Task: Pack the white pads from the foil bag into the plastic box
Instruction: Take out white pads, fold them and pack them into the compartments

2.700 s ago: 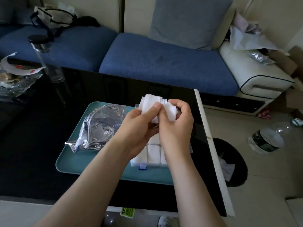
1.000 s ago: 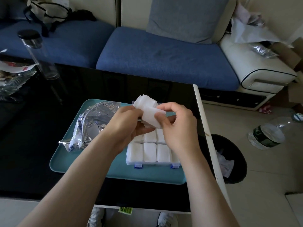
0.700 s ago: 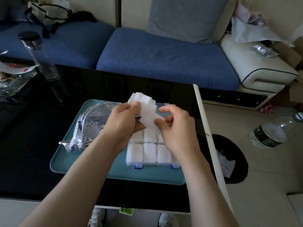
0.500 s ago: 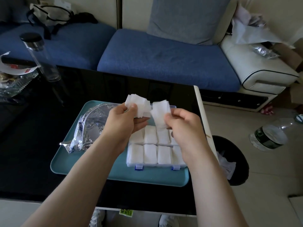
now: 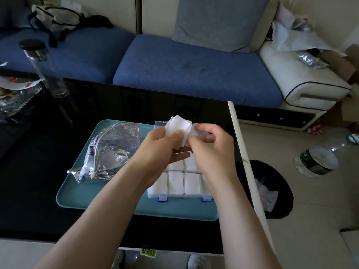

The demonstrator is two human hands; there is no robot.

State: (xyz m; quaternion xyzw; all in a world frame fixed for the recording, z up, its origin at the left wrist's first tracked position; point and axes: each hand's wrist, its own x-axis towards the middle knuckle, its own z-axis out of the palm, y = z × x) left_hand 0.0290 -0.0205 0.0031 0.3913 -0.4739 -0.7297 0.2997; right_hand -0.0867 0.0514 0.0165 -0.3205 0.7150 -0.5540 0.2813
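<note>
White and slightly fanned, the stack of white pads [image 5: 177,128] is up in front of me, held above the far half of the plastic box [image 5: 182,196]. My left hand [image 5: 159,146] grips the stack from below and behind, with the thumb pressed across its near face. My right hand [image 5: 211,150] is drawn in against it, so the two hands meet. Its thumb and fingertips pinch the stack's right edge, though motion blur stops me telling how many pads they have caught.

The box is clear, with two blue latches [image 5: 162,199] on its near wall and its lid lying open behind. It sits on the right part of a teal tray [image 5: 97,193]. The packed pads [image 5: 175,182] stand on edge in the near row of compartments, side by side. A second row shows just past them, partly hidden under my hands.

The foil bag [image 5: 114,150] lies crumpled on the left part of the tray, apart from the box, with my left forearm crossing between them.

The tray rests on a glossy black counter [image 5: 38,152] with a pale right edge. A clear tumbler [image 5: 44,68] with a black lid stands at the far left of it. On the floor just beside that right edge is a black bin [image 5: 272,189] with white scraps inside. A plastic bottle [image 5: 316,162] lies further right. Beyond the counter runs a blue sofa [image 5: 184,68] with a grey cushion [image 5: 219,22].
</note>
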